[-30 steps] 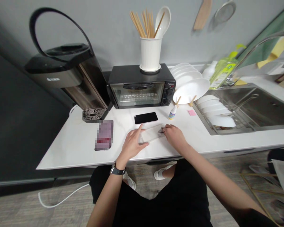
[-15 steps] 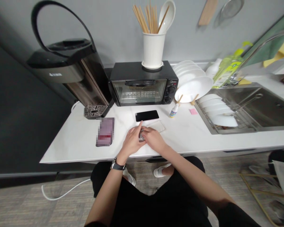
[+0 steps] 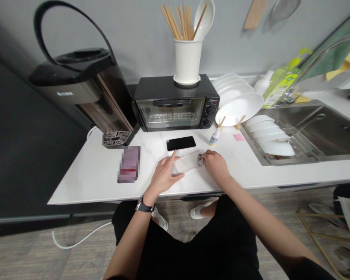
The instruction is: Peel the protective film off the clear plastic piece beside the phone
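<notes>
A clear phone case (image 3: 187, 163) lies on the white counter (image 3: 96, 181). My left hand (image 3: 162, 173) steadies its left end, thumb along the near side and fingers along the far side. My right hand (image 3: 217, 165) is closed in a pinch on a small crumpled grey cloth (image 3: 200, 158), which touches the case's right end. Just beyond the case rests a black-screened phone (image 3: 181, 143). A small white bottle with a colourful label (image 3: 214, 137) stands to the right of the phone.
Behind are a black toaster oven (image 3: 175, 103) with a white cup of chopsticks (image 3: 188, 60) on top, and white plates (image 3: 242, 109). A tall drinks dispenser (image 3: 90, 93) and a purple pouch (image 3: 129, 163) are left. The sink (image 3: 323, 132) holds bowls (image 3: 268, 136).
My right hand has slid right along the phone case with the grey cloth, from beside my left hand to the far right end. My left hand has stayed at the left end.
</notes>
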`<state>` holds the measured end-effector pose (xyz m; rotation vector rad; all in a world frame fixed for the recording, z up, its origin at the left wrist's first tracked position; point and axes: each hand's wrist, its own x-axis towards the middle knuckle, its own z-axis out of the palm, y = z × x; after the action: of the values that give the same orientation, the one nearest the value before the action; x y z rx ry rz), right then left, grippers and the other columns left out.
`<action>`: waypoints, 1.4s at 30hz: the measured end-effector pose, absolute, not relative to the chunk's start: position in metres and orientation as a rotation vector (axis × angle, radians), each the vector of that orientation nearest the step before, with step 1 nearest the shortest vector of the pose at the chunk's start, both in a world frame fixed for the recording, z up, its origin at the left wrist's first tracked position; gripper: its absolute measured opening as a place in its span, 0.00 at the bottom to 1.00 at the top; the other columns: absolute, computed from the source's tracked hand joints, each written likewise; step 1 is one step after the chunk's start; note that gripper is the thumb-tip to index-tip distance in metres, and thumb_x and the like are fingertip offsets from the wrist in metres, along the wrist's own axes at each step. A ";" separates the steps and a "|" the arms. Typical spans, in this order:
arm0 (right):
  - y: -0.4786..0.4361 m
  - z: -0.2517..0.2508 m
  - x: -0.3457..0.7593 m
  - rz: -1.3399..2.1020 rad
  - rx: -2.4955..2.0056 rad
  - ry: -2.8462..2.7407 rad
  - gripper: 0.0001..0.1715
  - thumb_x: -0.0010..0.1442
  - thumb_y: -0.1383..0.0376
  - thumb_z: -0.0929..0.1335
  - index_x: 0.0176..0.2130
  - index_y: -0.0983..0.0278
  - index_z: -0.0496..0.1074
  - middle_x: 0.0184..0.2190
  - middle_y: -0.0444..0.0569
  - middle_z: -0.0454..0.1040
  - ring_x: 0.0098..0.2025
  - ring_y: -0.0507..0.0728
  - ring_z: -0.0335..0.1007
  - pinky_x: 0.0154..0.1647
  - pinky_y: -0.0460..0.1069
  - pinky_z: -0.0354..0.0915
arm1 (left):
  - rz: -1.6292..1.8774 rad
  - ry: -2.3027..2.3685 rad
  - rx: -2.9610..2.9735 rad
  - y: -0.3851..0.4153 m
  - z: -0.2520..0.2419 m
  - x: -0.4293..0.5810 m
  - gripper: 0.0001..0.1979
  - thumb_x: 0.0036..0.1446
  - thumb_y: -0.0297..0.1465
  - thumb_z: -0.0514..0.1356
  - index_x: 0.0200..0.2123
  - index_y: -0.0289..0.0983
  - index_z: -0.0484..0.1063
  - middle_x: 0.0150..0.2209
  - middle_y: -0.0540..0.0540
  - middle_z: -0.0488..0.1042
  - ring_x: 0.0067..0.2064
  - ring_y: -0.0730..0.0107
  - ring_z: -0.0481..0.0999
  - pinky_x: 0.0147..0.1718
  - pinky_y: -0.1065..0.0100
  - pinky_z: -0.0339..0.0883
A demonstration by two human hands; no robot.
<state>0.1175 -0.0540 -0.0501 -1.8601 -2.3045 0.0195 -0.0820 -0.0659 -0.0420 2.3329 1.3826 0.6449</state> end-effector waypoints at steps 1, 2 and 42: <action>-0.050 -0.052 0.114 0.012 -1.872 -2.289 0.15 0.54 0.70 0.52 0.32 0.69 0.63 0.32 0.54 0.61 0.36 0.55 0.56 0.37 0.49 0.51 | 0.639 1.380 2.333 -0.065 -0.042 -0.082 0.37 0.41 0.32 0.56 0.51 0.46 0.35 0.47 0.54 0.57 0.48 0.66 0.54 0.47 0.62 0.46; -0.047 -0.054 0.110 0.008 -1.875 -2.281 0.15 0.54 0.70 0.52 0.32 0.69 0.63 0.33 0.55 0.60 0.37 0.56 0.55 0.37 0.49 0.51 | 0.639 1.377 2.332 -0.064 -0.042 -0.082 0.37 0.41 0.32 0.56 0.51 0.46 0.35 0.47 0.54 0.57 0.48 0.66 0.54 0.47 0.62 0.46; -0.066 -0.032 0.047 0.246 -1.484 -2.542 0.10 0.51 0.66 0.58 0.26 0.63 0.66 0.31 0.43 0.65 0.33 0.48 0.59 0.36 0.41 0.52 | 0.641 1.409 2.345 -0.068 -0.044 -0.082 0.37 0.42 0.33 0.54 0.52 0.40 0.32 0.46 0.49 0.58 0.47 0.65 0.55 0.48 0.64 0.46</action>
<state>0.0471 -0.0657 -0.0323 -1.4841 -2.5421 0.2462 -0.0819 -0.0683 -0.0438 2.3453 1.4088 0.6408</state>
